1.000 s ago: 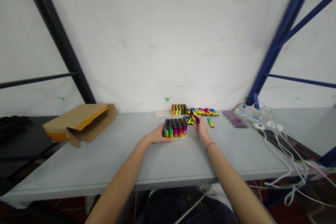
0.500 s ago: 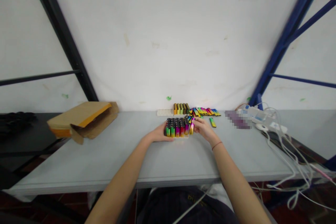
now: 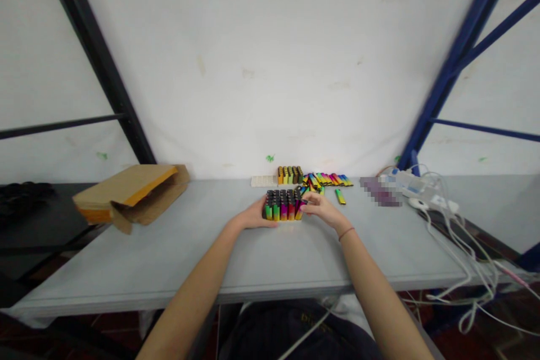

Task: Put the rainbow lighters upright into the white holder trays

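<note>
Left hand [image 3: 255, 216] and right hand [image 3: 324, 210] flank packed lighters [image 3: 284, 211] (black tops up).

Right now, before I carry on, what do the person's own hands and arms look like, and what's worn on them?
The left hand and right hand wear no gloves. The forearms show no sleeves. A thin reddish band circles the right wrist; none shows on the left.

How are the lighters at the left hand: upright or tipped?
Mostly upright: the lighters stand in close rows, dark tops up; one lighter at the right hand leans.
</note>
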Tool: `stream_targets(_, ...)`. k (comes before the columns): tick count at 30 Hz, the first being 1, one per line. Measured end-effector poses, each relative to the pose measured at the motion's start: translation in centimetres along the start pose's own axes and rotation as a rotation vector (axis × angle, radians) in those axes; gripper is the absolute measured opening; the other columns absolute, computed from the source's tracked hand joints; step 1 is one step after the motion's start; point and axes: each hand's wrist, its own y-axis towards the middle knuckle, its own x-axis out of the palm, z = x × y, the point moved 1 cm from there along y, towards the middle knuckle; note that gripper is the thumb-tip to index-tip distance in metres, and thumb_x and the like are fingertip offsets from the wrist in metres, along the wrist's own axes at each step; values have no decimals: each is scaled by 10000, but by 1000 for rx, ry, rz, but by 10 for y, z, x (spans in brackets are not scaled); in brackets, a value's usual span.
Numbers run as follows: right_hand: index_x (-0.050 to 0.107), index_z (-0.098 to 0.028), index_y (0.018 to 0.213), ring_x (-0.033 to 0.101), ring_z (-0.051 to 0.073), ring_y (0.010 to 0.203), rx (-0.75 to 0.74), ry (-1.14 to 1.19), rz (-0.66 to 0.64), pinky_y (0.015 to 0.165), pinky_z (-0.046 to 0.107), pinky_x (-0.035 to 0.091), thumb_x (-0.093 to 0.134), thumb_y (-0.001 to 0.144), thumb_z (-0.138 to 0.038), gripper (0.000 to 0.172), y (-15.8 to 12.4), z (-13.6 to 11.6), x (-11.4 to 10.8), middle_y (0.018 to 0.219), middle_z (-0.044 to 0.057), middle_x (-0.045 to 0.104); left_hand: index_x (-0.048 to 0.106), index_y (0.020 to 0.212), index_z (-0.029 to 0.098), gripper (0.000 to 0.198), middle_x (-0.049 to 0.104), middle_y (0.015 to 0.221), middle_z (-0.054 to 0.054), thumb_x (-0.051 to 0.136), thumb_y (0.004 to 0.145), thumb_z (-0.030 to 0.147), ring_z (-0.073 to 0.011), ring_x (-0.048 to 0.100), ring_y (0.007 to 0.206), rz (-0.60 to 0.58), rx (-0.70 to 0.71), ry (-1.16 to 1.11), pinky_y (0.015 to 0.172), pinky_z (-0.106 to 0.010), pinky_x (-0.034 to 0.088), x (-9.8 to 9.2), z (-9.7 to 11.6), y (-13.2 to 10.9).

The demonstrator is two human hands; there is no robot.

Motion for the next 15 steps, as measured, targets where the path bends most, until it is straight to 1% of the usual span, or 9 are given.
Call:
stream_targets(5, 619, -186, 787, 548, 130, 665, 17, -16, 25, 583, 250, 405, 815, 578, -353, 331, 0, -3, 1, 730, -23, 603, 324, 1454, 136, 1021, 439, 1451, -152, 841, 607, 377, -339, 413, 1325, 2, 2, 12, 1142, -469, 287, 0, -2, 0)
stream_targets(8, 625, -180, 795, 543, 126, 669, -5, -33, 22, 590, 249, 409, 803, 598, -352, 316, -1, -5, 3, 733, -22, 587, 317, 1460, 138, 1030, 457, 1436, -147, 842, 607, 378, -336, 420, 1318, 5, 5, 18, 1145, -469, 281, 0, -3, 1)
stream_targets(11, 616, -191, 840, 515, 112, 644, -35, 3, 58, 573, 239, 402, 805, 594, -360, 354, 1, -3, 4, 743, -34, 556, 320, 1455, 132, 1036, 455, 1437, -149, 845, 597, 378, -335, 428, 1311, 2, -4, 4, 1141, -463, 291, 1, -2, 0)
stream_targets(13, 602, -195, 849, 485, 108, 603, -37, 31, 135, 556, 240, 390, 774, 624, -403, 352, 3, 1, 0, 711, -39, 538, 327, 1447, 123, 1029, 451, 1438, -157, 842, 596, 387, -336, 434, 1309, -2, -16, -1, 1134, -459, 306, 0, -2, 0)
stream_targets(14, 594, -192, 825, 471, 112, 582, -31, 14, 220, 551, 246, 383, 730, 665, -433, 320, 5, 3, -4, 677, -37, 527, 333, 1442, 118, 1023, 449, 1440, -161, 841, 597, 393, -338, 435, 1308, -1, -24, 3, 1132, -461, 310, 0, -3, 0)
stream_targets(15, 587, -187, 789, 467, 121, 571, -20, -41, 340, 555, 255, 382, 674, 712, -447, 285, 5, 6, -10, 646, -30, 521, 336, 1438, 115, 1018, 443, 1444, -165, 839, 600, 399, -341, 433, 1310, -1, -31, 12, 1132, -463, 310, 0, -3, 0)
